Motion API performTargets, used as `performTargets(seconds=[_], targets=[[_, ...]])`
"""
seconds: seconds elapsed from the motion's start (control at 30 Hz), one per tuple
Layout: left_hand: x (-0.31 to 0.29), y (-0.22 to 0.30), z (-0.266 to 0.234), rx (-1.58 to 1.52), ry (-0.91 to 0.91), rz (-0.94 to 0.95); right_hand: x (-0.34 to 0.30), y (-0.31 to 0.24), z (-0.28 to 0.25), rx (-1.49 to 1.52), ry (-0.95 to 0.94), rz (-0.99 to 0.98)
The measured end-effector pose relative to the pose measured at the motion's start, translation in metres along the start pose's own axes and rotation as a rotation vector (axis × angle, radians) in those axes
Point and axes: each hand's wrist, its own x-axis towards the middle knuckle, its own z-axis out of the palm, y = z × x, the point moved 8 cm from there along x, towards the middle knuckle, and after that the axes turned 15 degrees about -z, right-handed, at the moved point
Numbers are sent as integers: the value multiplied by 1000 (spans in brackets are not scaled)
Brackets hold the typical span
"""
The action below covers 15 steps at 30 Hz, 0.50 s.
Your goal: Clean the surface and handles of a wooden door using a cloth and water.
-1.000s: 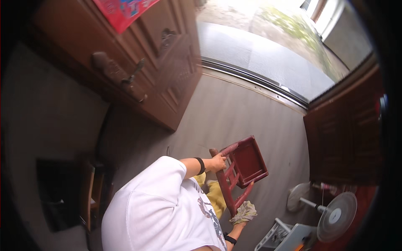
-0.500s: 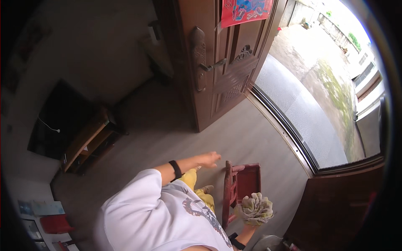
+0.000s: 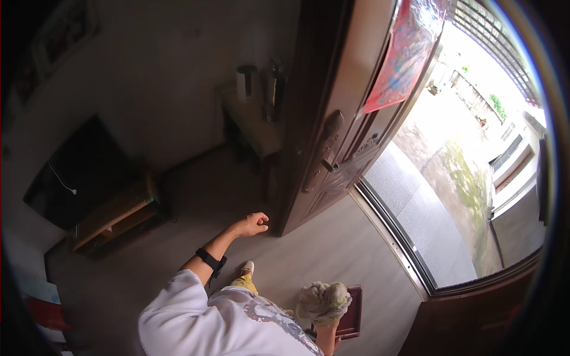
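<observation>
My left hand (image 3: 252, 224) is raised ahead of me near the lower edge of a brown panelled door (image 3: 339, 148). Its fingers curl in loosely, and I see nothing in them. Low on the right, my right hand (image 3: 328, 330) grips a crumpled grey-green rag (image 3: 323, 301), which hides most of the fingers. Just behind and below the rag is a small dark-red wooden chair (image 3: 355, 311), largely covered by it and by my arm.
Left, a black television (image 3: 71, 172) stands by a wooden TV stand (image 3: 113, 222). Behind the open door, a side table (image 3: 249, 121) carries a white container (image 3: 246, 83). A metal threshold (image 3: 395, 237) leads to a bright yard. A dark-brown panel (image 3: 469, 302) stands at lower right.
My left hand has moved left and nearer the door edge. The rag in my right hand has shifted left and now overlaps the chair more. My view has turned and moved towards the door.
</observation>
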Motion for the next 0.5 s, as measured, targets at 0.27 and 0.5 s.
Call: performTargets(seconds=[0.27, 0.5], targets=[[58, 66, -115, -268, 45, 365, 140, 25, 97, -1293, -42, -306], [53, 178, -182, -439, 332, 593, 281, 12, 309, -2202, -311, -1330]])
